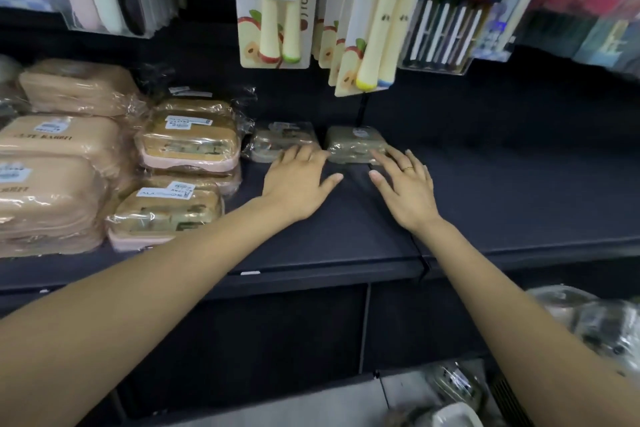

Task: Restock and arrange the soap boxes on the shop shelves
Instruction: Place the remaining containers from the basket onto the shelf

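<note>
Head view: flat hands (300,180) seemingly touch soap boxes (284,140).

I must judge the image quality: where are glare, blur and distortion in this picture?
Head view: glare on the clear-wrapped tan soap boxes at left; dark shelf underlit; hanging toothbrush cards and right corners blurred; wide-angle lens bends the shelf edge.
</note>
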